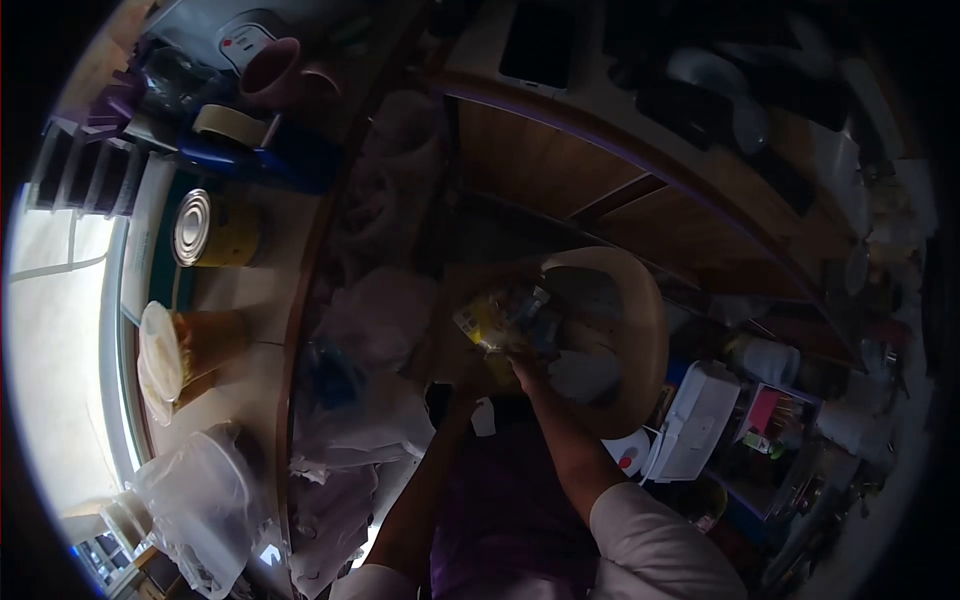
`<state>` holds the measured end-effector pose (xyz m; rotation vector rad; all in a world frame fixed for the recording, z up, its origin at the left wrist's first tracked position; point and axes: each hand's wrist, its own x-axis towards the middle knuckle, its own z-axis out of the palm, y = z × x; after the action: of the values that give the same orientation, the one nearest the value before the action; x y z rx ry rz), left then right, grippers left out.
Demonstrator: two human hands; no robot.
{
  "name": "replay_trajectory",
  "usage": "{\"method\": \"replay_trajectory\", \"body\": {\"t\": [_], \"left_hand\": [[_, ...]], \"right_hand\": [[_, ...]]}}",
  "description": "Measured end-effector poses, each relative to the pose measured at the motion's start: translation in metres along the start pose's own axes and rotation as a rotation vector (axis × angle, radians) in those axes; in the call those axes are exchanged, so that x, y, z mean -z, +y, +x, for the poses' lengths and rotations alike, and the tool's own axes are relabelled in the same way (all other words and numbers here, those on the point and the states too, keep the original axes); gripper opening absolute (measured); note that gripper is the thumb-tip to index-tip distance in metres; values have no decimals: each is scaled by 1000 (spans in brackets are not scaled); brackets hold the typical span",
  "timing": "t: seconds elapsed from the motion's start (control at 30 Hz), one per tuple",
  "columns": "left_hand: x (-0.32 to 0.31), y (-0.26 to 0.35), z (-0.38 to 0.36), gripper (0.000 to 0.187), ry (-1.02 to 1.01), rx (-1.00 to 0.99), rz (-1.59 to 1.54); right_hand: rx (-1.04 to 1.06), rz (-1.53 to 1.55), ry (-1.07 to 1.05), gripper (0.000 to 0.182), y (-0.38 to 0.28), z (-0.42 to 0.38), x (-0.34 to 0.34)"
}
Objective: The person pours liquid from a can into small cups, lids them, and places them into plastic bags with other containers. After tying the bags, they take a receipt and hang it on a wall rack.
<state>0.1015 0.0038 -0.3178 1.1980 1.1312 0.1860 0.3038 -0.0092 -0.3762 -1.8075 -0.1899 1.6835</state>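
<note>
In the dim middle of the head view, my two forearms come together at a yellow packet (484, 325) with printed patches. My right hand (519, 368) is closed at its lower right side. Close by on the left is my left hand (466, 388), touching or nearly touching the packet; its fingers are lost in shadow. Just beyond the hands, a beige tub (650, 330) with a wide rim holds several items. Among them are small, glossy packs (540, 312) and a pale, rounded thing (585, 375), too dark to name.
Left, a counter carries a yellow tin (225, 228), a lidded orange-brown container (208, 345) and a clear plastic bag (200, 495). Plastic bags (375, 320) hang along its edge. A white box (697, 420) and a compartment tray (775, 435) stand right. Wooden cabinet doors (540, 160) lie ahead.
</note>
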Motion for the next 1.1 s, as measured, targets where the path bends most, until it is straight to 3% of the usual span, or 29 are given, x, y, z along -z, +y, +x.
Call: {"method": "replay_trajectory", "body": {"t": [0.03, 0.1, 0.13, 0.17, 0.23, 0.3, 0.37, 0.43, 0.53, 0.6, 0.7, 0.8, 0.9, 1.03, 1.1], "left_hand": [[-3, -25, 28, 36, 97, -131, 94], [1, -67, 90, 38, 123, -421, 1074], [-5, -89, 104, 42, 214, -397, 782], [-7, -86, 116, 44, 222, -255, 541], [-15, -57, 131, 47, 238, 200, -38], [-23, -27, 140, 51, 297, 446, -251], [-34, -21, 146, 55, 351, 512, -311], [-40, -46, 153, 54, 374, 468, -324], [-48, -68, 157, 48, 454, 373, -301], [-46, -59, 150, 44, 477, 366, -160], [-42, -42, 144, 37, 467, 145, -297], [-30, -28, 144, 30, 483, 167, -11], [-21, -22, 146, 30, 512, 36, 370], [-7, -18, 149, 28, 609, 218, 214], [-1, -27, 150, 24, 614, 118, 222]], "right_hand": [[58, -87, 56, 68, 7, 16, 0], [256, -360, 158, 72, 41, 59, -1], [402, -541, 194, 74, 63, 73, -2], [422, -599, 210, 76, 61, 71, -3], [466, -685, 243, 77, 35, 52, -9], [513, -711, 281, 77, 20, 42, -12], [567, -570, 293, 75, 34, 54, -18], [619, -299, 280, 74, 68, 82, -24], [314, 36, 82, 74, 39, 65, -22], [336, -59, 76, 73, 31, 62, -18], [193, 90, -17, 64, 4, 47, -9], [-40, -6, -50, 61, -14, 43, 4], [36, -29, -118, 60, -21, 45, 7], [5, -26, -245, 59, -22, 39, 20], [-5, 10, -278, 64, -18, 42, 27]]}}
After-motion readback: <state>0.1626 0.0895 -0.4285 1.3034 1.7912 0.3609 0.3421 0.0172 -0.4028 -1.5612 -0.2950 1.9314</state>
